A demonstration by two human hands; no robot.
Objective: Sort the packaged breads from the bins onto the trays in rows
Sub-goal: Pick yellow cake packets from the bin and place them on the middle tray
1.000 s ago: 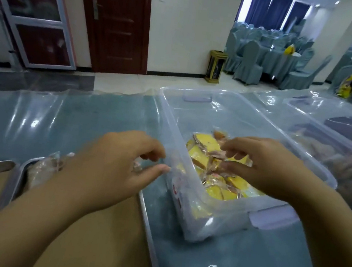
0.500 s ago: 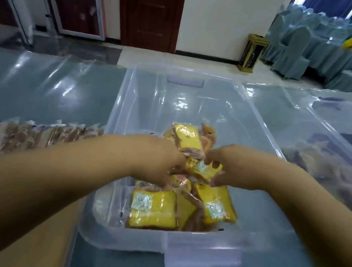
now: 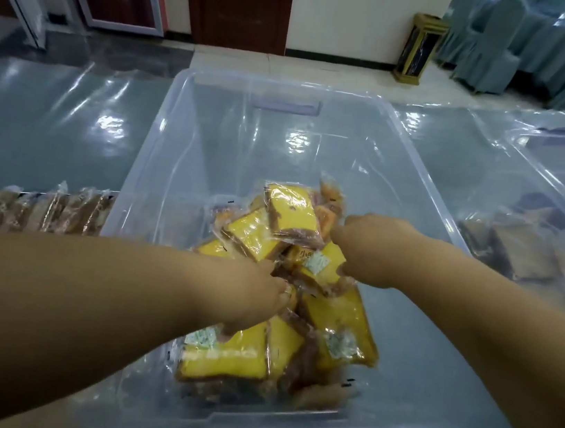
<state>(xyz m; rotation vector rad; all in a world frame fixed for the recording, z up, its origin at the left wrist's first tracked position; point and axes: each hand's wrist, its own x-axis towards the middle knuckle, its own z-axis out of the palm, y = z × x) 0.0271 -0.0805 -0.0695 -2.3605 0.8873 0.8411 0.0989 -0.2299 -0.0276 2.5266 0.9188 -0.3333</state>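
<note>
At the far left a row of brown wrapped breads (image 3: 38,210) lies on edge, packet against packet. The frame edge cuts its left end, my forearm covers its near side, and what it rests on is hidden. Behind it the table (image 3: 51,116) lies under a shiny plastic sheet. My left hand (image 3: 255,293) reaches down into the clear bin (image 3: 158,160) in front of me. Its fingers curl under with their tips buried among the wrappers, so I cannot tell whether they grasp a packet or only rest there. The packaged breads (image 3: 339,316), yellow in clear film, lie heaped in the near half of this bin. The ones at the bottom are darker and too blurred to tell apart. The top packet (image 3: 291,215) lies tilted on the heap, touching my right forefinger. Just below it is a labelled packet (image 3: 316,260); its print is too small to read. My right hand (image 3: 373,252) comes in over the bin's right wall, fingers bent, with thumb and forefinger pinching that packet's edge. Further right, a second bin (image 3: 544,200) holds darker loaves (image 3: 518,254), smeared through its wall and cut off by the frame.
</note>
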